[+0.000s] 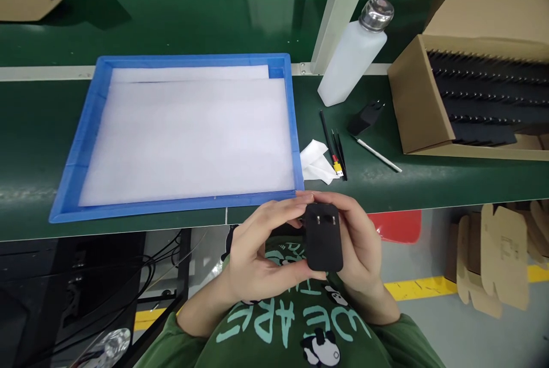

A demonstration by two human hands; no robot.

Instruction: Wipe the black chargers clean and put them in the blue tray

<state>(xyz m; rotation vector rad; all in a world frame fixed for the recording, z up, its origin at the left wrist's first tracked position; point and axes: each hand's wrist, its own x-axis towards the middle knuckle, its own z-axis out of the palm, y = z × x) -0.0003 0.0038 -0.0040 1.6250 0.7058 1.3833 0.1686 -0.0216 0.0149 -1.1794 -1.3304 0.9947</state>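
Observation:
Between my two hands, just in front of the bench edge, is a black power adapter (pixel 323 242) with two metal prongs facing up at me. My left hand (pixel 268 248) grips it with the thumb along its lower edge and the fingers at its top. Around its right side and behind it curls my right hand (pixel 358 236), whose fingertips are partly hidden. A second black plug adapter (pixel 364 119) lies on the bench beyond, beside a thin white stick (pixel 380 154). Black tweezers (pixel 339 153) and a black cable with a yellow USB plug (pixel 337 166) lie near a crumpled white tissue (pixel 317 161).
A blue tray (pixel 295 145) lined with white foam sheets (pixel 193 139) occupies the left of the green bench. A white dispenser bottle (pixel 354 59) stands by the metal post. An open cardboard box (pixel 424 110) at right holds rows of black adapters (pixel 484 105). Flattened cartons (pixel 501 253) sit below.

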